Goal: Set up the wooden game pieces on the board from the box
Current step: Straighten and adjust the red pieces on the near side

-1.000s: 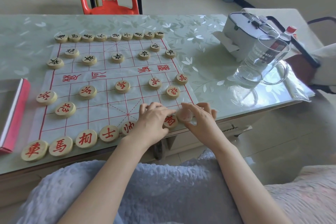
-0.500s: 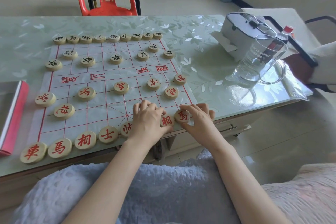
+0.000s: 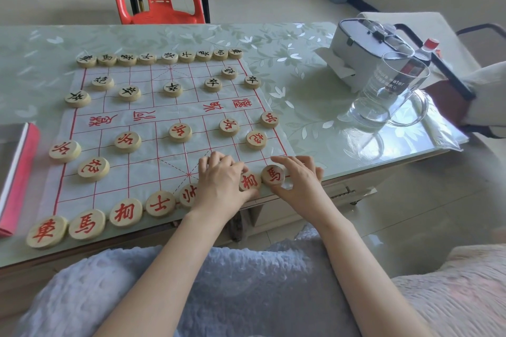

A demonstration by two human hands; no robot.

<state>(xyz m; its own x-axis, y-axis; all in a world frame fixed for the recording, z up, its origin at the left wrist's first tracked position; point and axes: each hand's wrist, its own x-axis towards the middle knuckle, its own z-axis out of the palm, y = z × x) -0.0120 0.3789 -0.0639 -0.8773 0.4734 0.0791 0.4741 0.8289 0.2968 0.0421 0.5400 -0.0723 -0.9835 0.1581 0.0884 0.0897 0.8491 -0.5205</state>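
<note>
The horse piece now lies face up on the board's near row, touching the elephant piece. The right hand still pinches it, and the left hand grips the elephant piece with curled fingers.

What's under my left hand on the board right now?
Your left hand covers part of the near row of the board. A left disc and a right disc peek out at its edges. Whether another piece lies beneath the palm cannot be seen.
</note>
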